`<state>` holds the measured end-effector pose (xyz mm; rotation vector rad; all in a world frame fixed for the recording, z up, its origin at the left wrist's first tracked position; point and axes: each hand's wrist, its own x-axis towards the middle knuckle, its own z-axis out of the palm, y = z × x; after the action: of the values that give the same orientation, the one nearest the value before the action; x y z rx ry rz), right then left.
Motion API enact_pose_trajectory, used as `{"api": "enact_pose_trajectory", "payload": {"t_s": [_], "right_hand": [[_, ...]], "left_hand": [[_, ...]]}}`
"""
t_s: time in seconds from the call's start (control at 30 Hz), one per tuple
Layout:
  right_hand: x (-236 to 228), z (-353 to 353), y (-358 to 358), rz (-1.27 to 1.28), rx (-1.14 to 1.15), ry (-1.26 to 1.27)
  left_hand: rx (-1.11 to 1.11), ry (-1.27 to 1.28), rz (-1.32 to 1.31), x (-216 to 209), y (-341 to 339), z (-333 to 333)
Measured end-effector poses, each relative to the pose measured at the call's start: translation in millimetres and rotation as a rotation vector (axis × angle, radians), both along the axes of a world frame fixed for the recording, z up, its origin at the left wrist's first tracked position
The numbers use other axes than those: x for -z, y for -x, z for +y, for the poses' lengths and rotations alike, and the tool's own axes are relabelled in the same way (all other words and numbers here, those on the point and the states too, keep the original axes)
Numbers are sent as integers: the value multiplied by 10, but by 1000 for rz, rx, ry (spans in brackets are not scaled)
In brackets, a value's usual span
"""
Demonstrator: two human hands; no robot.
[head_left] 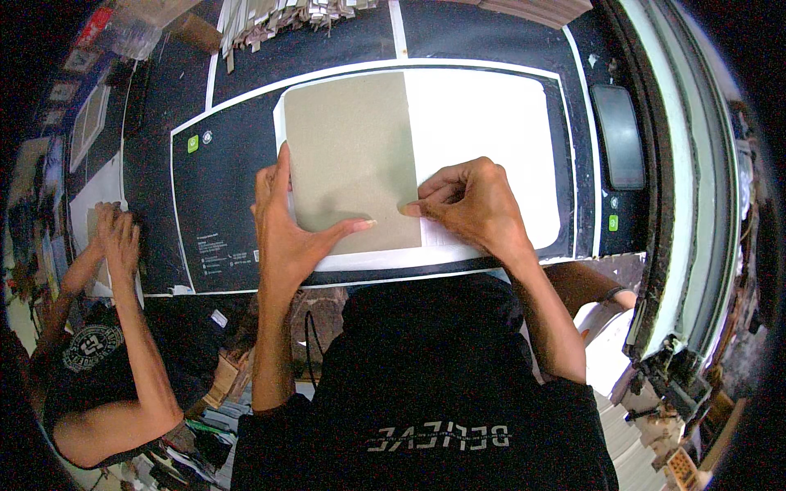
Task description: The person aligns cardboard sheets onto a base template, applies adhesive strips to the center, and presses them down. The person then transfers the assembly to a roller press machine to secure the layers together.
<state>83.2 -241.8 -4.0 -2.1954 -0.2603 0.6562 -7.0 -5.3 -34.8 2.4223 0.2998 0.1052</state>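
Our left hand point(286, 225) lies flat and spread wide on the near left corner of a grey-brown board point(352, 159), thumb stretched right along its near edge, gripping nothing. Our right hand point(471, 204) sits just right of it, fingers curled and narrow, the fingertips point(412, 209) pinching at the board's right edge where it meets the white sheet point(491, 139); we cannot tell whether they actually grip the edge or only press on it. The two thumbs nearly meet at the board's near right corner. The board is a plain, matte rectangle, lying flat on the left half of the larger white sheet with rounded corners, which in turn rests on a black work table point(229, 164) marked with white lines. Far from us, at the table's far edge, lies a heap of pale strips point(278, 16). To the right, a dark oblong device point(618, 135) lies beyond the white line. At the left, another person's hands point(115, 233) press on a small piece at the table's left edge, well apart from ours. Nothing lies between our hands and the board.
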Motion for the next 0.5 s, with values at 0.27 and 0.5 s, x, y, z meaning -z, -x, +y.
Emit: {"api": "enact_pose_trajectory", "payload": {"t_s": [0.27, 0.5], "right_hand": [[109, -17, 74, -61, 42, -38], [58, -6, 92, -87, 13, -31]], "left_hand": [[17, -6, -17, -10, -3, 6], [20, 8, 0, -17, 9, 4]]}}
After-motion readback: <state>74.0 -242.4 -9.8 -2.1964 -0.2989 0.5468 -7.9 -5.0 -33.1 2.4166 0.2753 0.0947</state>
